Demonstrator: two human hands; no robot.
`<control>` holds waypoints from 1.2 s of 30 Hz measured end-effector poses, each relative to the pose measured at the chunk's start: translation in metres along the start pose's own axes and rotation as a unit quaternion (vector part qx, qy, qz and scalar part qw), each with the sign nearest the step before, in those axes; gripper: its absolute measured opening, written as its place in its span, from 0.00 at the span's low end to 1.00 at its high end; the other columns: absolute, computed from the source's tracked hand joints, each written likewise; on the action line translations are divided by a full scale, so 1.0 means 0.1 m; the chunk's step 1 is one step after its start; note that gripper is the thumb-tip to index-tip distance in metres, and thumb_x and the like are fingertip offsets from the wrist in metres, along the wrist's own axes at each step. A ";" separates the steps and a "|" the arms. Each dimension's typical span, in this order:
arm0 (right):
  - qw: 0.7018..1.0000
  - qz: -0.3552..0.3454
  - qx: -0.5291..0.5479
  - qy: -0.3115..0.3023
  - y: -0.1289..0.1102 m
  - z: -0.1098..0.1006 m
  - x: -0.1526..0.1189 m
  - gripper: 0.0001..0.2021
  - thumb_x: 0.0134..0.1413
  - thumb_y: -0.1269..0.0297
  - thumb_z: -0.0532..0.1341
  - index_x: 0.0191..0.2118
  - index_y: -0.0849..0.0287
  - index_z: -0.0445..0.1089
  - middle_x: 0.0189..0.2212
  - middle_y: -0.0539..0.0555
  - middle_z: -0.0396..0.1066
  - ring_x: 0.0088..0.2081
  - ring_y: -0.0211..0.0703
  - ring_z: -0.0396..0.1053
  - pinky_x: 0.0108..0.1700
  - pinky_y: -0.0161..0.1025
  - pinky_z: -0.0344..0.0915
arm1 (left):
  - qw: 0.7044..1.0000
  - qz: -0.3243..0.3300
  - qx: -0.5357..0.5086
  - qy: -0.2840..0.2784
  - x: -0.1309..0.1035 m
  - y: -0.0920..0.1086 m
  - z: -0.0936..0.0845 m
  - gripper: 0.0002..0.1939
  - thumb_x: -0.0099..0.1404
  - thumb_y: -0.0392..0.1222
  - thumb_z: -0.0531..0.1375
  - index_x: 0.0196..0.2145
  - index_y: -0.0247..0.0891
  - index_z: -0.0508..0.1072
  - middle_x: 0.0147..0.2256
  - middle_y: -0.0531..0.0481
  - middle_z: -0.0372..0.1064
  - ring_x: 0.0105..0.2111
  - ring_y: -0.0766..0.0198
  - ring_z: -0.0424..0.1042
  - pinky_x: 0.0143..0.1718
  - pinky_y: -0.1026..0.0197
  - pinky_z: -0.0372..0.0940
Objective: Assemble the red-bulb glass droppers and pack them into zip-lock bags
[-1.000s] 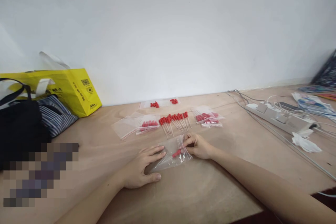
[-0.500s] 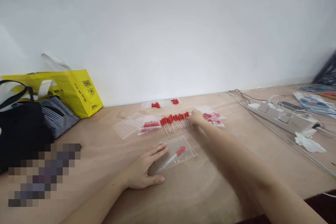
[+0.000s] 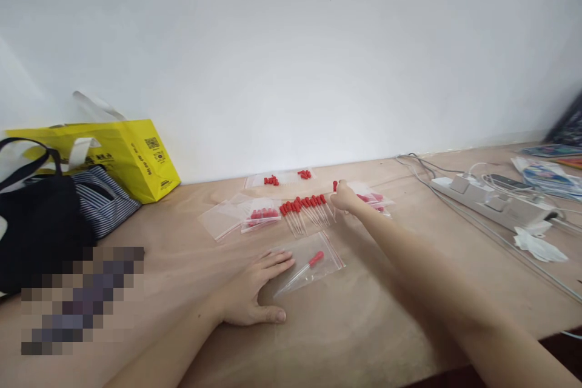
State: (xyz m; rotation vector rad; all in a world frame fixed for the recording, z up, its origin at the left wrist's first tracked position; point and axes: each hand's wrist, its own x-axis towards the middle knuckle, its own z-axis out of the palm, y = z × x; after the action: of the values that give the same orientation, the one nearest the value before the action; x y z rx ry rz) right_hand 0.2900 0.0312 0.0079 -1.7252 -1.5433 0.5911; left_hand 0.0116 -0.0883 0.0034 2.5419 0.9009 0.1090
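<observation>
My left hand lies flat with fingers spread, its fingertips at the left edge of a clear zip bag. Inside that bag rests one glass dropper with a red rubber bulb. Farther out, my right hand is closed on a dropper whose red bulb sticks up above the fingers. Left of it several loose droppers lie in a row, bulbs away from me. Filled zip bags of droppers lie on either side of the row, one on the left and more on the right.
Near the wall lies another bag with red bulbs. Flat zip bags lie on the left. A yellow bag and a black bag stand far left. At right are a power strip, cables and a crumpled tissue.
My right hand has lifted a dropper from the right end of the row, raising its bulb slightly up and to the right. My left hand stays on the bag's edge.
</observation>
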 end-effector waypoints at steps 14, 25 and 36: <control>0.943 -0.002 0.333 -0.021 0.34 0.05 -0.90 0.35 0.43 0.67 0.55 0.55 0.56 0.35 0.20 0.42 0.57 0.18 0.36 0.63 0.19 0.34 0.63 | 0.999 -0.020 0.031 -0.005 0.02 0.05 0.00 0.37 0.54 0.60 0.55 0.58 0.48 0.49 0.60 0.49 0.41 0.59 0.50 0.41 0.56 0.44 0.43; 0.885 0.037 0.457 -0.084 0.25 0.12 -1.09 0.19 0.43 0.59 0.59 0.37 0.55 0.47 0.21 0.43 0.65 0.22 0.36 0.67 0.25 0.36 0.66 | 0.999 -0.034 0.030 -0.005 0.06 0.03 0.02 0.21 0.67 0.50 0.42 0.56 0.50 0.52 0.59 0.55 0.43 0.59 0.58 0.41 0.57 0.48 0.40; 0.864 0.046 0.501 -0.010 0.27 0.17 -0.97 0.16 0.42 0.66 0.59 0.33 0.54 0.48 0.19 0.42 0.64 0.22 0.36 0.68 0.27 0.36 0.67 | 0.998 -0.045 0.032 0.014 0.09 0.00 0.06 0.20 0.66 0.44 0.45 0.56 0.48 0.54 0.59 0.55 0.46 0.58 0.59 0.43 0.57 0.48 0.43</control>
State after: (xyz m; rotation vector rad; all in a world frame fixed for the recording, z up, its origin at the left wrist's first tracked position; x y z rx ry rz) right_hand 0.2777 -0.0600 -0.0365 -0.9628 -0.8601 1.1950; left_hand 0.0200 -0.0853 -0.0023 2.5589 1.0444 0.0888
